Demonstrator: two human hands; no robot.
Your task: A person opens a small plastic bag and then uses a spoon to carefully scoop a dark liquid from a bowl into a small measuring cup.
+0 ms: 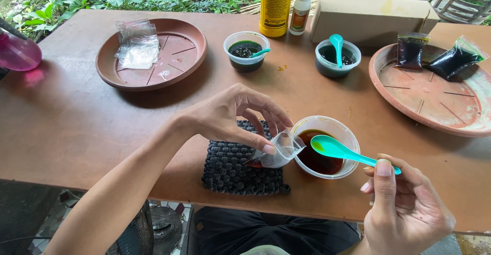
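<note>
Left hand (230, 117), centre frame: fingers pinching a small clear bag (276, 151), tilted over a dark woven mat (240, 165), touching the cup's rim. Right hand (404, 209), lower right: pinching a turquoise spoon (337, 150) above the cup of brown liquid (323, 145).

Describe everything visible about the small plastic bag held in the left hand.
The small plastic bag is clear, thin and crinkled, with a little reddish-brown liquid pooled at its lower left corner. The left hand pinches it near the open top with fingertips, tilted so its mouth faces the clear cup of dark brown liquid. It hangs over the edge of a dark woven mat, beside the teal spoon held in the right hand.
</note>
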